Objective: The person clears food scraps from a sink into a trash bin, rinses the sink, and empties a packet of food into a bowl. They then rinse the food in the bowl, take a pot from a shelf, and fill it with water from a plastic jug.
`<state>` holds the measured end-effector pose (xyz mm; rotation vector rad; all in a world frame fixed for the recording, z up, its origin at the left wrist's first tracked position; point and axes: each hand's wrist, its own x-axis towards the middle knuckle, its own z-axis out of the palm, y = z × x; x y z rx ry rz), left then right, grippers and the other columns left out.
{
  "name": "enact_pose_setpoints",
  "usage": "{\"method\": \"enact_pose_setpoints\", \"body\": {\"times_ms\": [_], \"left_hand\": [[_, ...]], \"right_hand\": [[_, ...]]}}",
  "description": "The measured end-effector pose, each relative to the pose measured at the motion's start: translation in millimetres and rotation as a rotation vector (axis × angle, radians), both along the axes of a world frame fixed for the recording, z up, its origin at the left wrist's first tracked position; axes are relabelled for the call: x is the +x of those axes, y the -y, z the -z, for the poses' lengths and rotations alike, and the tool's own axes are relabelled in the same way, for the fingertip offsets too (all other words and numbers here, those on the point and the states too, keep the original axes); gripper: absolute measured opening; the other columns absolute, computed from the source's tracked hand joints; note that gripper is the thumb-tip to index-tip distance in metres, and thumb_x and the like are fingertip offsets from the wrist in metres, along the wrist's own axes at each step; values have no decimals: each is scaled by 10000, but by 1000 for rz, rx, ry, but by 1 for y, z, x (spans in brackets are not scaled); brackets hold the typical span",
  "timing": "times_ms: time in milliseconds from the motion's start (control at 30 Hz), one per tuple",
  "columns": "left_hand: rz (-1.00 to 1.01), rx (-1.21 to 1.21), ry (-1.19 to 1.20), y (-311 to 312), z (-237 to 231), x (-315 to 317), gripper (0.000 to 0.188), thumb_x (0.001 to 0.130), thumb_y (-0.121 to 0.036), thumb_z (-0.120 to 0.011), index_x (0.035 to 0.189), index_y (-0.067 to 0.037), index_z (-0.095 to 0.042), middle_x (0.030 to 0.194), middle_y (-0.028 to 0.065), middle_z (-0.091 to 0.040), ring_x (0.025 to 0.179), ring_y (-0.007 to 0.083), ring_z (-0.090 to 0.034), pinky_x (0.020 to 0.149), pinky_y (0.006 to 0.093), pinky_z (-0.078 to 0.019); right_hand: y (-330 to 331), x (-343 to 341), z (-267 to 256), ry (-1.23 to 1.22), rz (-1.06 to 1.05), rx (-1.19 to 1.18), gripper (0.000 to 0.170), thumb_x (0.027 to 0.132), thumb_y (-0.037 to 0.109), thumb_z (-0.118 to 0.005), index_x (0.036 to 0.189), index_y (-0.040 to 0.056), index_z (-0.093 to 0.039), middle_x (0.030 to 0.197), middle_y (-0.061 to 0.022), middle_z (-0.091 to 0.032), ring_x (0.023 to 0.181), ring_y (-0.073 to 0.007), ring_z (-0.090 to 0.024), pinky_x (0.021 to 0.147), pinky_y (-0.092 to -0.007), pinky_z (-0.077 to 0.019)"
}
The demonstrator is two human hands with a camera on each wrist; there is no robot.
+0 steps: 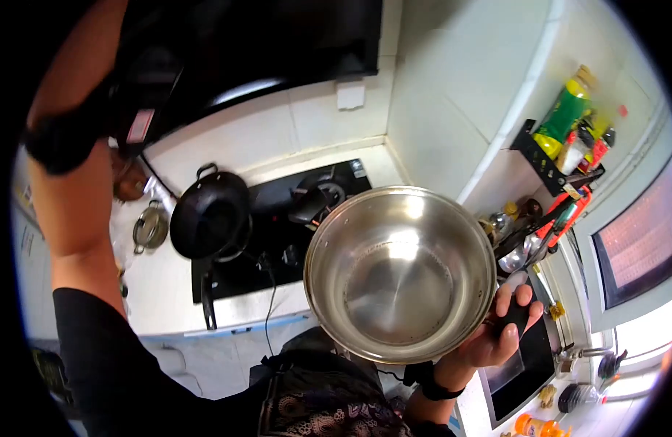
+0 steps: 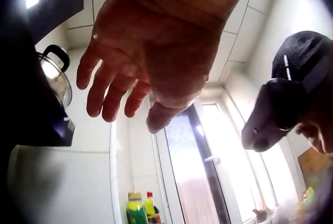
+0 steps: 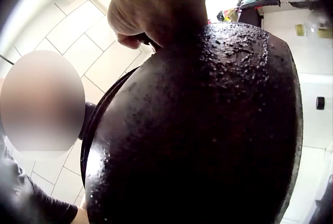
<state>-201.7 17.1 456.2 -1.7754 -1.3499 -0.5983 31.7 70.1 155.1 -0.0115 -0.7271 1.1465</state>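
Observation:
A wide stainless steel pot (image 1: 401,273), its inside shiny and with no food in it, is held up in front of the body. My right hand (image 1: 496,339) grips its black side handle. From the right wrist view, the pot's dark outer side (image 3: 197,130) is speckled with droplets, and part of the right hand (image 3: 161,13) shows above it. My left arm (image 1: 77,211) reaches up beside the range hood, its hand out of the head view. In the left wrist view the left hand (image 2: 151,47) is raised, fingers loosely extended and holding nothing.
Below, a black wok (image 1: 210,211) sits on the black stove (image 1: 277,233), with a small metal pot (image 1: 151,227) to its left. The range hood (image 1: 256,44) overhangs the back. At right are a wall rack of bottles (image 1: 562,138) and the sink (image 1: 521,379). A shiny black-handled vessel (image 2: 58,81) stands beyond the hood edge.

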Motion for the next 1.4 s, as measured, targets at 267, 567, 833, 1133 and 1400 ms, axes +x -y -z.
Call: {"method": "enact_pose_setpoints", "body": {"times_ms": [267, 567, 833, 1133, 1400], "left_hand": [[-66, -499, 841, 136, 68, -43, 403, 853, -295, -635, 1139, -20, -566, 941, 88, -637, 862, 150, -606, 735, 296, -499], [-193, -351, 1509, 317, 275, -98, 630, 832, -419, -665, 1227, 22, -452, 1124, 161, -581, 930, 195, -582, 770, 315, -493], [-147, 122, 2167, 510, 365, -118, 439, 942, -188, -510, 1345, -74, -377, 1067, 21, -573, 907, 73, -576, 712, 234, -451], [-335, 600, 2434, 724, 458, -148, 436, 904, -51, -534, 1319, -79, -406, 1107, 13, -575, 888, 79, -568, 716, 227, -476], [-780, 676, 2456, 849, 528, -187, 407, 846, -32, -570, 1225, -141, -472, 1042, -16, -589, 874, 72, -551, 713, 220, -453]], "right_hand": [[17, -14, 24, 31, -306, 51, 366, 730, 153, -594, 1044, 121, -409, 1056, -56, -403, 802, -156, -416, 798, -348, -401], [88, -79, 8, 60, -863, 144, 327, 775, -21, -579, 1062, 132, -541, 1034, -32, -511, 814, -157, -439, 738, -321, -415], [224, -209, 29, 190, -1131, 277, 387, 763, 130, -593, 1135, 91, -493, 1086, -48, -387, 898, -165, -426, 863, -373, -381], [421, -360, 106, 829, -1147, 80, 850, 747, 295, -679, 1442, 92, -235, 1240, -141, -454, 1117, -237, -449, 959, -363, -391], [498, -430, 203, 1500, -1591, 28, 752, 845, 123, -628, 1458, 156, -193, 1153, -110, -495, 781, -164, -556, 693, -259, -472]]}}
